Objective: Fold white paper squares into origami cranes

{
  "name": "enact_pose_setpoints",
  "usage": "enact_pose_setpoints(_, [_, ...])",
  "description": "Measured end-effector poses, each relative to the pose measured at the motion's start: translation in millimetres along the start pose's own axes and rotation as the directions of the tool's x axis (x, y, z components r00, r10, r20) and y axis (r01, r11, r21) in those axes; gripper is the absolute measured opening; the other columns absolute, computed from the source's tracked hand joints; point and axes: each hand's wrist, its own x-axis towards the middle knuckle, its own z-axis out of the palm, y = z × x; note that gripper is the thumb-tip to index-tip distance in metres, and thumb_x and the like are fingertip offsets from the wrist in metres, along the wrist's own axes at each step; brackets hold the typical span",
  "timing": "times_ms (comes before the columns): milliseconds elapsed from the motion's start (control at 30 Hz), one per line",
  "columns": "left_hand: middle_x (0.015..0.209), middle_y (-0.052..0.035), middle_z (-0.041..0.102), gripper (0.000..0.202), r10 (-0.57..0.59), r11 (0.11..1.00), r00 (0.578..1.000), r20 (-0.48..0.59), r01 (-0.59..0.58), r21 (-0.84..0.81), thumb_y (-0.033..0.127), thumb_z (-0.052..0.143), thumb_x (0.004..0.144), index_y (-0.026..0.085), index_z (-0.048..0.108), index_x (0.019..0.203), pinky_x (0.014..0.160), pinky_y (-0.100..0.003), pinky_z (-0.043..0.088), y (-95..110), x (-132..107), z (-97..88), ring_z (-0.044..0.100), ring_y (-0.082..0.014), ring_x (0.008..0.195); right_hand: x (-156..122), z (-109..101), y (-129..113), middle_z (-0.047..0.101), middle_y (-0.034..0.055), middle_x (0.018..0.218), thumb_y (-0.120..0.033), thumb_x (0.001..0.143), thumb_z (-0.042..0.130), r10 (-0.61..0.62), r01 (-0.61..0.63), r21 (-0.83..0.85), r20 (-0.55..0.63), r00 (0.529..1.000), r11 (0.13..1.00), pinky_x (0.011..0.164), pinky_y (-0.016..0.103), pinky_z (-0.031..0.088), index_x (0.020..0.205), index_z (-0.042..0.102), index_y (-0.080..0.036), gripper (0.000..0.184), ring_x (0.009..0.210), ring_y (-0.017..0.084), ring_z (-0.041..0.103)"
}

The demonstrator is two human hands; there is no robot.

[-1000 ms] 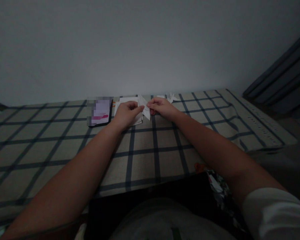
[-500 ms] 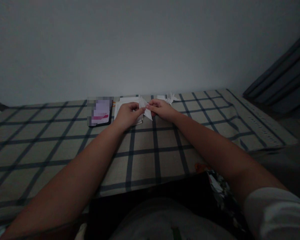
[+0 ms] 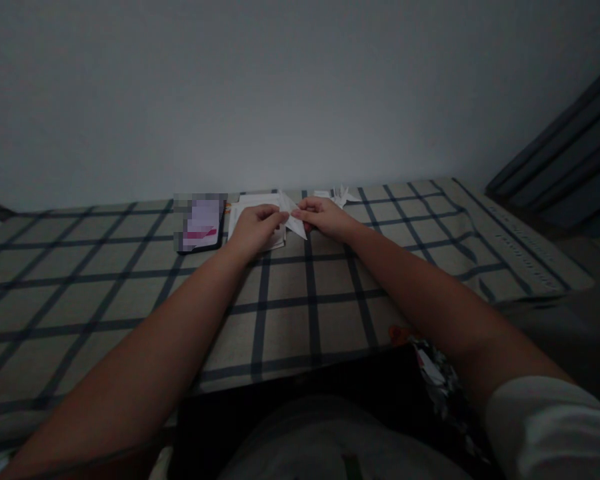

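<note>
Both my arms reach far forward over a checked cloth (image 3: pixel 130 293). My left hand (image 3: pixel 254 228) and my right hand (image 3: pixel 324 217) meet over a small folded piece of white paper (image 3: pixel 294 223) and pinch it between their fingertips. The paper is pointed and sticks out between the two hands. Under my left hand lies a stack of white paper sheets (image 3: pixel 253 203). The light is dim, so the folds are hard to make out.
A dark phone or card with a blurred pink and white face (image 3: pixel 200 223) lies left of the sheets. A small folded white paper figure (image 3: pixel 341 195) stands behind my right hand near the wall. A dark curtain (image 3: pixel 565 160) hangs at the right.
The folded paper has tilted and sunk slightly between my fingers, its point now aimed more to the right. My hands have stayed in the same spot.
</note>
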Motion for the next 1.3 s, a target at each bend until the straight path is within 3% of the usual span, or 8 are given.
enact_pose_setpoints(267, [0.063, 0.001, 0.062, 0.02, 0.076, 0.997, 0.996, -0.047, -0.075, 0.02, 0.035, 0.07, 0.076, 0.016, 0.067, 0.067, 0.059, -0.024, 0.039, 2.9, -0.6, -3.1, 0.052, -0.0125, 0.06, -0.1, -1.7, 2.4, 0.057, -0.004, 0.062, -0.026, 0.089, 0.068, -0.006, 0.006, 0.02, 0.019, 1.0, 1.0, 0.056, 0.02, 0.041, 0.08, 0.063, -0.015, 0.015, 0.057, 0.008, 0.054])
enact_pose_setpoints(467, [0.072, -0.0008, 0.067, 0.024, 0.114, 0.993, 0.993, -0.021, -0.112, 0.048, 0.039, 0.067, 0.079, 0.016, 0.071, 0.073, 0.057, -0.024, 0.039, -4.3, 3.1, -3.8, 0.054, -0.0134, 0.065, -2.1, -2.0, -2.4, 0.058, -0.0037, 0.064, -0.022, 0.089, 0.066, 0.012, -0.013, 0.044, 0.035, 0.999, 0.999, 0.057, 0.02, 0.042, 0.082, 0.066, -0.014, 0.011, 0.057, 0.008, 0.053])
enact_pose_setpoints(867, [0.073, -0.0012, 0.07, 0.022, 0.15, 0.984, 0.987, -0.051, -0.144, 0.107, 0.036, 0.067, 0.079, 0.016, 0.073, 0.073, 0.06, -0.025, 0.041, -0.5, 0.1, -2.4, 0.058, -0.0144, 0.067, -1.2, 1.1, 0.1, 0.054, -0.005, 0.057, -0.02, 0.091, 0.065, 0.008, -0.008, -0.015, -0.003, 1.0, 1.0, 0.054, 0.019, 0.04, 0.071, 0.056, -0.016, 0.022, 0.054, 0.008, 0.051])
enact_pose_setpoints(1000, [0.066, -0.0004, 0.066, 0.025, 0.093, 0.994, 0.994, -0.058, -0.089, 0.06, 0.039, 0.068, 0.079, 0.016, 0.071, 0.07, 0.057, -0.024, 0.042, -1.8, 1.2, -1.6, 0.056, -0.0132, 0.062, -0.7, 2.7, -0.7, 0.054, -0.0054, 0.058, -0.022, 0.093, 0.063, -0.014, 0.013, -0.035, -0.014, 1.0, 0.999, 0.054, 0.019, 0.041, 0.074, 0.056, -0.016, 0.021, 0.055, 0.008, 0.051])
enact_pose_setpoints(1133, [0.077, -0.0045, 0.073, 0.034, -0.033, 0.994, 0.999, -0.037, 0.029, -0.107, 0.046, 0.078, 0.072, 0.014, 0.076, 0.083, 0.06, -0.025, 0.049, -3.1, 3.1, -0.3, 0.061, -0.0141, 0.064, 0.6, 2.0, -0.9, 0.054, -0.0048, 0.06, -0.022, 0.094, 0.062, -0.012, 0.01, -0.023, -0.072, 0.997, 1.0, 0.055, 0.019, 0.042, 0.076, 0.055, -0.017, 0.021, 0.055, 0.008, 0.052])
enact_pose_setpoints(1300, [0.077, -0.0082, 0.075, 0.038, -0.071, 0.993, 0.997, -0.014, 0.069, -0.093, 0.048, 0.083, 0.069, 0.013, 0.078, 0.082, 0.058, -0.026, 0.05, -2.3, 2.6, -1.2, 0.061, -0.0142, 0.061, 0.1, -0.1, -1.5, 0.054, -0.0041, 0.061, -0.023, 0.095, 0.062, 0.008, -0.011, -0.032, -0.096, 0.995, 0.999, 0.056, 0.02, 0.043, 0.076, 0.055, -0.017, 0.022, 0.056, 0.008, 0.051])
